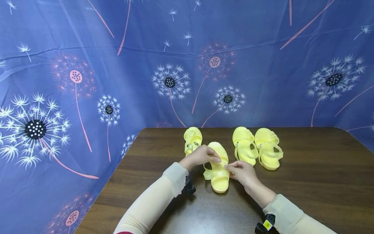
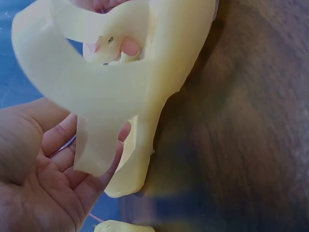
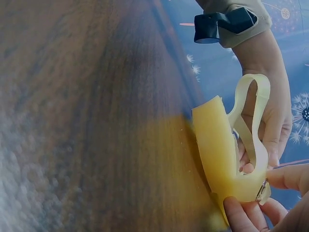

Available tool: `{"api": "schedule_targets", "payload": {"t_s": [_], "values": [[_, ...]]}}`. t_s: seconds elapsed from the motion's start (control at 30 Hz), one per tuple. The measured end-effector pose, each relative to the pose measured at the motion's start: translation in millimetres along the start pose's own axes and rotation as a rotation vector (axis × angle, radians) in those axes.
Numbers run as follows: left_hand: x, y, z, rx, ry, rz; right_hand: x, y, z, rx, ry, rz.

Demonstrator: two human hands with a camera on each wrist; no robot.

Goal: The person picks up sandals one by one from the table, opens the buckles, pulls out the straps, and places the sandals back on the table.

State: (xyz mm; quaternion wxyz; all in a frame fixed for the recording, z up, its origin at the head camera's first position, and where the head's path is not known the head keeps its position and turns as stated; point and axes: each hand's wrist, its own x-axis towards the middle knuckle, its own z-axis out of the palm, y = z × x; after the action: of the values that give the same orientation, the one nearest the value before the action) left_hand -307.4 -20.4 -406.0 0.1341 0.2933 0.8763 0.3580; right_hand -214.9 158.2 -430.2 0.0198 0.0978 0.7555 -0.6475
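Observation:
A pale yellow sandal (image 1: 219,183) with a cut-out upper lies toe away from me in the middle of the table. My left hand (image 1: 201,155) reaches over its left side, and the fingers curl behind a strap (image 2: 99,145) in the left wrist view. From the right, my right hand (image 1: 242,174) pinches the sandal's side beside a small metal buckle (image 3: 262,189). The heel strap (image 3: 263,92) stands up as a loop in the right wrist view. Just beyond my left hand is a matching sandal (image 1: 193,136), partly hidden by that hand.
Two more yellow sandals, one nearer the middle (image 1: 244,154) and one farther right (image 1: 268,154), sit side by side beyond my right hand. The brown wooden table (image 1: 315,182) ends at a blue dandelion-print cloth (image 1: 263,81) behind and on the left.

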Motion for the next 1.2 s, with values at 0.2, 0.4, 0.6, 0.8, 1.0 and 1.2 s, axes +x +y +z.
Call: {"api": "schedule_targets", "payload": {"t_s": [0.2,0.4,0.6,0.8,1.0,1.2], "values": [[6.5,0.4,8.9,0.012,-0.005,0.019,0,-1,-1,-0.005,-0.017,-0.009],[7.9,6.3,15.7,-0.01,0.001,0.038,-2,1,0,-0.013,-0.015,-0.003],[10.4,12.2,17.1,-0.022,-0.044,0.052,-1,-1,-1,-0.017,-0.021,-0.019],[10.5,15.7,16.5,0.032,-0.078,0.071,-1,-1,-2,-0.013,-0.02,-0.009],[7.9,17.3,16.6,0.097,-0.083,0.11,-1,-2,-3,0.002,-0.036,0.004],[5.4,16.5,16.7,0.106,-0.075,0.136,-1,-4,-3,0.012,-0.048,0.007]]}}
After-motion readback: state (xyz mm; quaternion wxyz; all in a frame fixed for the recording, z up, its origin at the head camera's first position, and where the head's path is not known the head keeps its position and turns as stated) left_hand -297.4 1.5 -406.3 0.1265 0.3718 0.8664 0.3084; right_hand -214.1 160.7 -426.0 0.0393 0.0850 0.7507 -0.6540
